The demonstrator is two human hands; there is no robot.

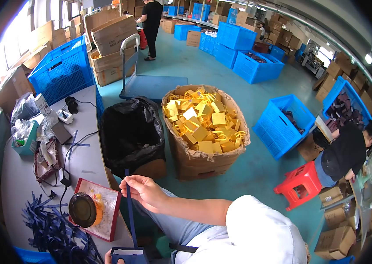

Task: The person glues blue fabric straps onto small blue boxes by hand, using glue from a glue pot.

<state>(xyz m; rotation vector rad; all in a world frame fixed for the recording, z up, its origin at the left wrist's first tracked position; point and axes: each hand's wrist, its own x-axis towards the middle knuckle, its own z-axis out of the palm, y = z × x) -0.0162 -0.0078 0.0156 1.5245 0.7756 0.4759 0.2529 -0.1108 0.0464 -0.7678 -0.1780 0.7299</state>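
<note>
My right hand (146, 193) is raised beside the table, thumb and fingers pinched on a dark blue ribbon (129, 209). The ribbon runs straight down from the fingers to a small dark blue box (128, 254) at the bottom edge. Only a little of my left hand (108, 257) shows, its fingers against the left side of this box; the rest is cut off by the frame. To the left, a red-rimmed tray (114, 216) on the table carries a dark round dish (82, 210) with orange material. A tangled pile of dark blue ribbons (58, 229) lies nearby.
A bin lined with a black bag (128, 136) stands by the table (87, 165). Beside it, a large carton (203, 165) is heaped with yellow boxes (203, 123). Blue crates (278, 130), a trolley (150, 86) and a red stool (298, 185) with a seated person are farther off.
</note>
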